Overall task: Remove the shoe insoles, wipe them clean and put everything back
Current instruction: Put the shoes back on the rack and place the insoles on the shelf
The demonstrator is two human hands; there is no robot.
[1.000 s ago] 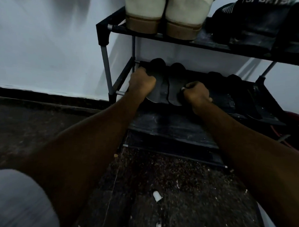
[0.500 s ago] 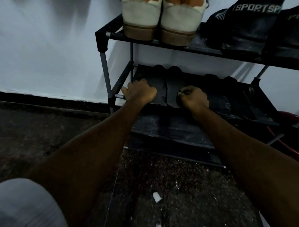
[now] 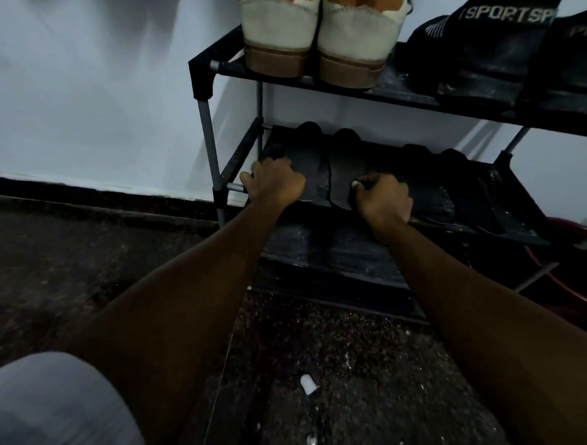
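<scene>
Two black insoles lie side by side on the middle shelf point(image 3: 335, 244) of a black shoe rack, toes toward the wall. My left hand point(image 3: 275, 183) has its fingers curled over the heel end of the left insole point(image 3: 306, 162), close to the shelf's front rail. At the heel end of the right insole point(image 3: 346, 167), my right hand point(image 3: 384, 201) pinches the edge, thumb on top. Both forearms reach in from below.
A second pair of dark insoles point(image 3: 431, 194) lies further right on the same shelf. The top shelf holds cream shoes point(image 3: 314, 31) and black sport shoes point(image 3: 494, 52). A white wall stands behind. A small white scrap point(image 3: 308, 384) lies on the speckled dark floor.
Both hands have drawn back from deeper on the shelf to the heel ends of the insoles near the front rail.
</scene>
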